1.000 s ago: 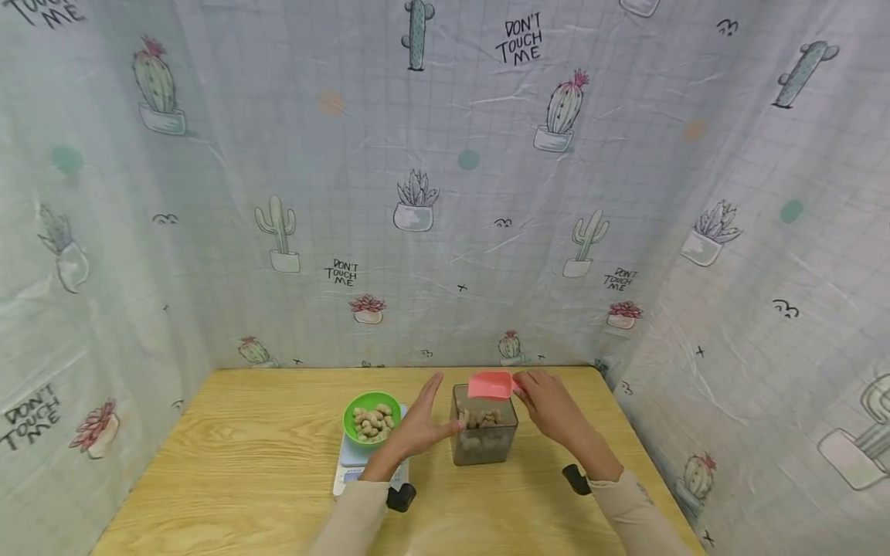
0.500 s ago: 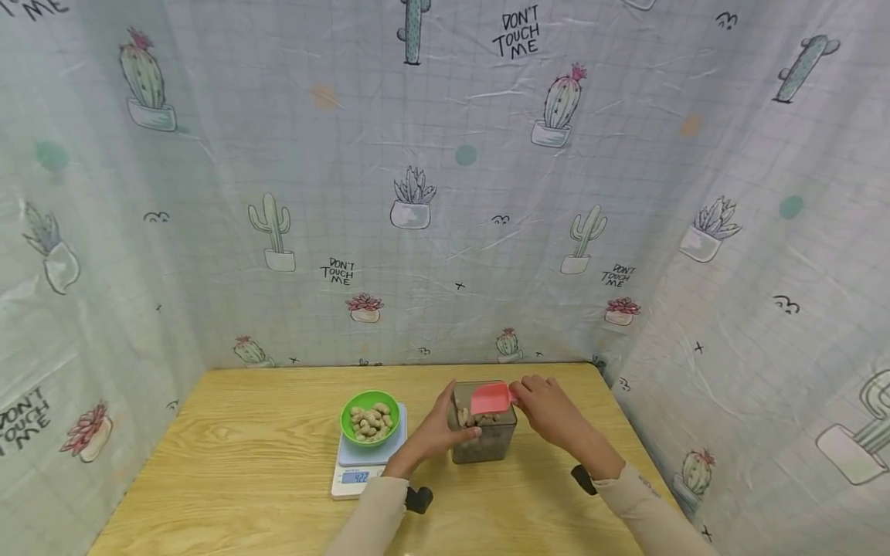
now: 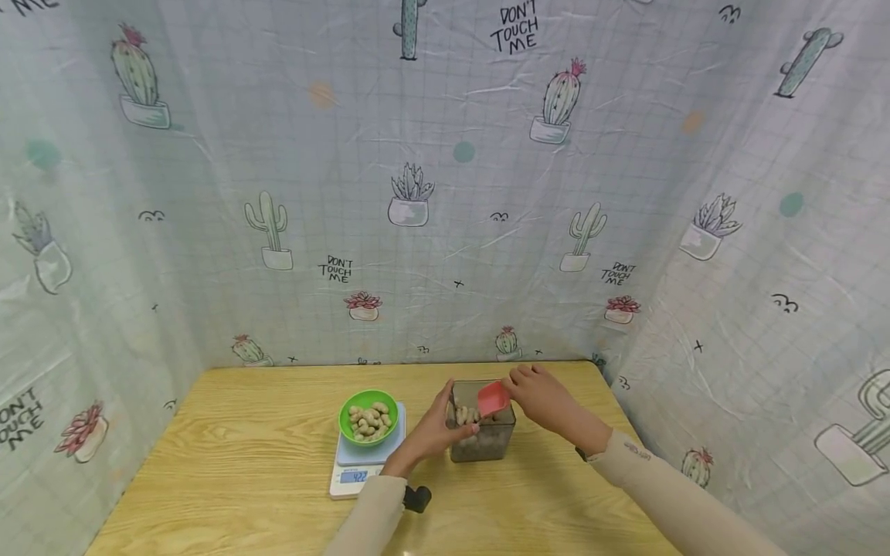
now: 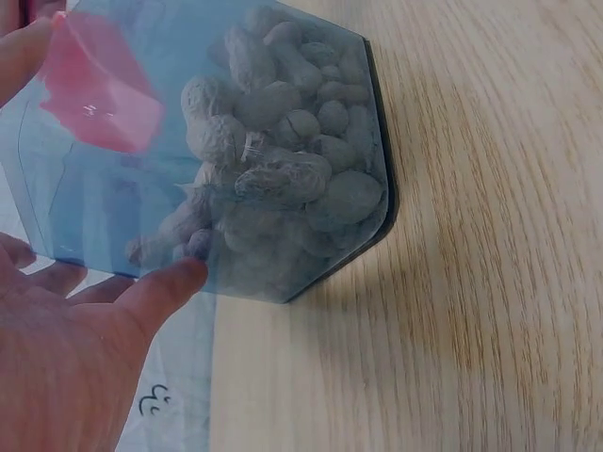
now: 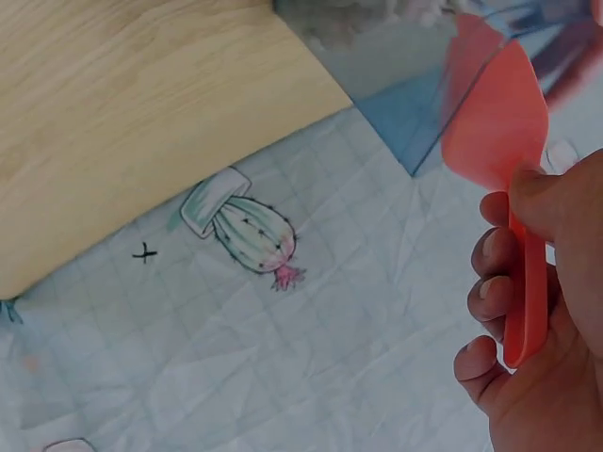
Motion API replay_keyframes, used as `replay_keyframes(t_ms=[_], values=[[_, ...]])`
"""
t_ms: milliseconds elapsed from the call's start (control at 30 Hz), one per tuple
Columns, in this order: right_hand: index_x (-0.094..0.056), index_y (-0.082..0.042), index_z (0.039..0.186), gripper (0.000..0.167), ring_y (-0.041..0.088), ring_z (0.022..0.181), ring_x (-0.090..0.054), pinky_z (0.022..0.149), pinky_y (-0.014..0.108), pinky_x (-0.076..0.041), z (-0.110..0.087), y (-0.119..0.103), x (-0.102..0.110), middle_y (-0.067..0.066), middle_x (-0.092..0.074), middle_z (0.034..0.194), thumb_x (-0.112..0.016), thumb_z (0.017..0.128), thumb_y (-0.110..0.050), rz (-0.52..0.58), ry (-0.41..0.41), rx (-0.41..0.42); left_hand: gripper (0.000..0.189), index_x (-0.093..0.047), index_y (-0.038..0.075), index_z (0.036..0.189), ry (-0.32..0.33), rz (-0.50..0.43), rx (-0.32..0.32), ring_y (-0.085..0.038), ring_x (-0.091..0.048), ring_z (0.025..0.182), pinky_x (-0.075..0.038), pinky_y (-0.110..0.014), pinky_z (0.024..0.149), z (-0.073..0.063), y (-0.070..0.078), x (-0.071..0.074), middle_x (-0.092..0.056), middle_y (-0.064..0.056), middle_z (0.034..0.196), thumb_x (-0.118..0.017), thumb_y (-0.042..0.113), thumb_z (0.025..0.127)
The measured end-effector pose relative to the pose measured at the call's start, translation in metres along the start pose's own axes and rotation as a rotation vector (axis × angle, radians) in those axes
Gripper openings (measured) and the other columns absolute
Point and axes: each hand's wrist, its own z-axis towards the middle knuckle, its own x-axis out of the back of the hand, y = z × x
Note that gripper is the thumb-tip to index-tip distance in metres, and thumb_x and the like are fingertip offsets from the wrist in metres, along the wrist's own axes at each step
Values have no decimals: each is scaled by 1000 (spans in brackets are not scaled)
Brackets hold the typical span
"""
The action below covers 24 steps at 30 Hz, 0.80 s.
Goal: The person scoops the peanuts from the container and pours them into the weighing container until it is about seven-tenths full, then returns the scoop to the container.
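A clear, grey-tinted plastic box of unshelled peanuts stands on the table. My left hand grips its left side, thumb along the near wall and fingers around toward the back. In my right hand is a red scoop, its handle wrapped by curled fingers with the thumb on top. The scoop's blade dips inside the box opening, tilted down toward the peanuts; in the left wrist view it shows through the wall, above the heap.
Left of the box, a green bowl with peanuts sits on a white kitchen scale with a lit display. The wooden table ends at a cactus-printed curtain behind and to the sides.
My left hand has come rightward onto the box's side. My right hand has lowered the scoop from above the rim into the opening and tilted its blade downward.
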Motion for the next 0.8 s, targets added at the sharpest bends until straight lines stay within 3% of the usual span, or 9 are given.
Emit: replay_keyframes(t_ms=[100, 300, 600, 800], values=[[-64, -16, 111, 25, 20, 91, -59, 75, 36, -46, 7, -1, -1, 1, -62, 97, -74, 88, -17, -34, -41, 38, 106, 1, 28, 160, -2, 0, -8, -42, -26, 147, -38, -59, 108, 0, -1, 1, -5, -13, 166, -70, 54, 85], [-66, -18, 106, 23, 19, 93, -60, 77, 34, -43, 19, -3, -7, 0, -63, 96, -76, 86, -19, -95, -42, 55, 106, -1, 27, 160, -9, -28, -11, -36, -48, 134, -50, -46, 98, 2, -1, 2, -5, -13, 166, -71, 54, 85], [-68, -22, 104, 20, 17, 87, -55, 73, 32, -40, 25, -11, -12, -3, -63, 95, -76, 86, -24, -157, -71, 61, 107, -1, 27, 160, -16, -9, -7, -36, -45, 136, -48, -47, 100, 1, 3, 2, -6, -13, 166, -70, 57, 84], [-67, -22, 107, 25, 17, 93, -57, 78, 33, -44, 29, -13, -21, -2, -64, 100, -77, 85, -26, -146, -77, 87, 108, -2, 24, 160, -14, 17, -19, -40, -34, 143, -44, -53, 105, 0, 3, 5, -7, -15, 166, -68, 61, 84]])
